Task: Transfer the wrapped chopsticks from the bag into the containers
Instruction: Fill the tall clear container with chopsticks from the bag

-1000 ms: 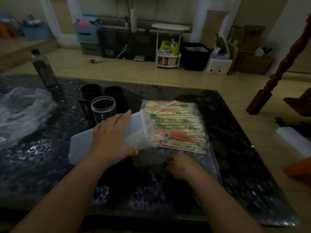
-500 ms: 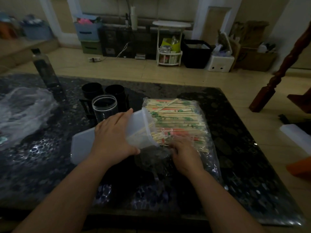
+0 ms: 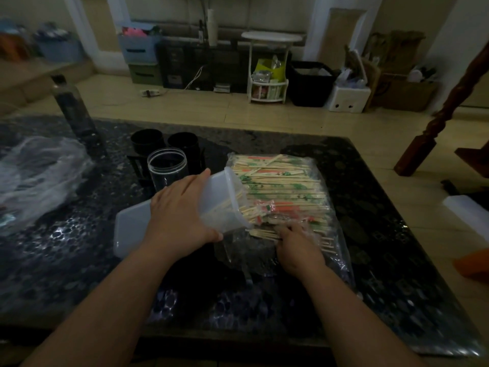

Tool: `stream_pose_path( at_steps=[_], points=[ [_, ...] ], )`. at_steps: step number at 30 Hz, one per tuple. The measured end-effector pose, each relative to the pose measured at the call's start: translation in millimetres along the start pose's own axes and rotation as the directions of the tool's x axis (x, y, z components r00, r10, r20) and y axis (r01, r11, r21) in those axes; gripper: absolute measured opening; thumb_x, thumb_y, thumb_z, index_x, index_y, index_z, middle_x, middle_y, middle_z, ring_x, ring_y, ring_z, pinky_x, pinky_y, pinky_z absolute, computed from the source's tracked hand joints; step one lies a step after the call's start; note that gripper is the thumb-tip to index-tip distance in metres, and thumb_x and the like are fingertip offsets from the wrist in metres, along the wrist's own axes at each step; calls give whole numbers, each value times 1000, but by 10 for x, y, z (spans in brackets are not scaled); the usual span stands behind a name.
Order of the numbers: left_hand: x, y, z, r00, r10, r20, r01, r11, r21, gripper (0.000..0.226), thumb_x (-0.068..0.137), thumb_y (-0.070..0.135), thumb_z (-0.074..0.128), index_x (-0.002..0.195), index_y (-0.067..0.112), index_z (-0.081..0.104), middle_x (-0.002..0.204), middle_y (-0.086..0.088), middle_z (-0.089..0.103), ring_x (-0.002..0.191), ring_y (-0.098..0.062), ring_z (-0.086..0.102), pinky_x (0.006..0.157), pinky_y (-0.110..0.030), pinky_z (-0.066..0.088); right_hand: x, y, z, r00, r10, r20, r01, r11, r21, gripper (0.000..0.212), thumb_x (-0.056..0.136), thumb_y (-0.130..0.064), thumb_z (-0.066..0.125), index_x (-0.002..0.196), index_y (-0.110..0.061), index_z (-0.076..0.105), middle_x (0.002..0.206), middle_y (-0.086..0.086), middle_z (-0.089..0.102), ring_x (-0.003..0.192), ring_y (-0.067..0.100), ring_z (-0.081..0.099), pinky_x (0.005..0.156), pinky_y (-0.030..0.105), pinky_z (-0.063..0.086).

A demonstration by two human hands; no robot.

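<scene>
A clear plastic bag [image 3: 333, 250] full of wrapped chopsticks [image 3: 280, 186] lies flat on the dark table. My left hand [image 3: 180, 215] grips a translucent white container [image 3: 132, 226] tipped on its side, its mouth facing the bag, with several chopsticks inside. My right hand [image 3: 297, 243] is inside the bag's open end, fingers curled round a small bunch of chopsticks [image 3: 264, 233] just below the container's mouth.
A clear round jar [image 3: 166, 168] and two black cups [image 3: 144, 141] [image 3: 184, 144] stand behind the container. A dark bottle [image 3: 72, 109] and a crumpled plastic sheet [image 3: 34, 173] occupy the table's left. The table edge runs along the right.
My right hand moved from the table in front of the bag forward into its open end and closed on chopsticks. The left hand and container stayed almost still.
</scene>
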State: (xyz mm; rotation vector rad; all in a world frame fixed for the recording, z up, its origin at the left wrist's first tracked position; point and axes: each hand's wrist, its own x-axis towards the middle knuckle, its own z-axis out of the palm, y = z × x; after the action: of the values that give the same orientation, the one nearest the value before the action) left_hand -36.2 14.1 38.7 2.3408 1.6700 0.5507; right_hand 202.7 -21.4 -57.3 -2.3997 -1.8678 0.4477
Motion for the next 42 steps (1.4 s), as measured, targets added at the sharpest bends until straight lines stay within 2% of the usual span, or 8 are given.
stream_pose_path(
  at_steps=[6, 11, 16, 22, 26, 29, 35, 42],
  points=[
    [-6, 9, -6, 1000, 7, -3, -7, 1000, 11, 128, 52, 52, 87, 153, 39, 10, 154, 9, 26, 140, -15, 22, 111, -36, 15, -24, -35, -42, 998, 59, 36, -61, 996, 64, 50, 92, -26, 48, 141, -30, 36, 150, 8, 34, 135, 36, 35, 111, 51, 31],
    [-5, 16, -4, 1000, 12, -8, -12, 1000, 20, 128, 51, 52, 88, 153, 37, 11, 154, 8, 27, 139, -15, 25, 111, -35, 16, -42, -55, -82, 997, 59, 58, -62, 997, 56, 56, 97, -21, 46, 150, -23, 27, 156, 7, 29, 140, 33, 31, 110, 44, 30],
    [-11, 6, -4, 1000, 12, -4, -11, 1000, 18, 128, 52, 53, 87, 153, 37, 10, 154, 8, 27, 140, -16, 24, 112, -36, 15, -33, -51, -69, 998, 15, 53, -19, 997, 70, 51, 96, -17, 48, 144, -30, 38, 151, 2, 34, 135, 30, 39, 106, 44, 34],
    [-7, 10, -2, 1000, 16, 1, -16, 1000, 14, 128, 51, 53, 87, 153, 37, 11, 153, 8, 28, 139, -16, 25, 112, -37, 16, -48, -50, -11, 997, -36, -69, 35, 999, -23, 40, 91, -40, 54, 130, -37, 53, 138, -5, 47, 130, 30, 35, 107, 45, 33],
    [-9, 8, -5, 1000, 20, -1, -20, 1000, 9, 127, 51, 53, 87, 153, 37, 12, 153, 8, 28, 139, -16, 26, 112, -37, 17, -72, -92, -36, 992, -101, -77, 101, 995, 3, 27, 93, -28, 53, 118, -29, 64, 133, -5, 50, 129, 30, 37, 103, 39, 39],
    [0, 5, 1, 1000, 27, -3, -27, 999, 19, 127, 51, 54, 86, 153, 37, 12, 153, 8, 29, 138, -16, 27, 111, -38, 18, -89, -151, -50, 984, -149, -93, 141, 986, -88, 23, 91, -16, 52, 109, -21, 65, 121, 2, 60, 112, 28, 52, 88, 35, 42],
    [4, 6, 11, 999, 32, 2, -33, 999, 29, 127, 51, 54, 86, 153, 37, 12, 153, 8, 28, 138, -16, 27, 111, -37, 17, -146, -142, -72, 981, -180, -71, 170, 977, -129, 29, 94, -30, 57, 122, -23, 61, 129, 2, 55, 117, 29, 49, 95, 39, 39],
    [-11, 27, 8, 999, 37, 6, -37, 999, 28, 127, 52, 53, 86, 153, 37, 11, 153, 8, 27, 138, -16, 26, 110, -35, 17, -90, -79, 12, 991, -118, 68, 129, 970, -206, 54, 97, -38, 45, 146, -18, 34, 142, 10, 46, 132, 33, 41, 105, 42, 35]
  ],
)
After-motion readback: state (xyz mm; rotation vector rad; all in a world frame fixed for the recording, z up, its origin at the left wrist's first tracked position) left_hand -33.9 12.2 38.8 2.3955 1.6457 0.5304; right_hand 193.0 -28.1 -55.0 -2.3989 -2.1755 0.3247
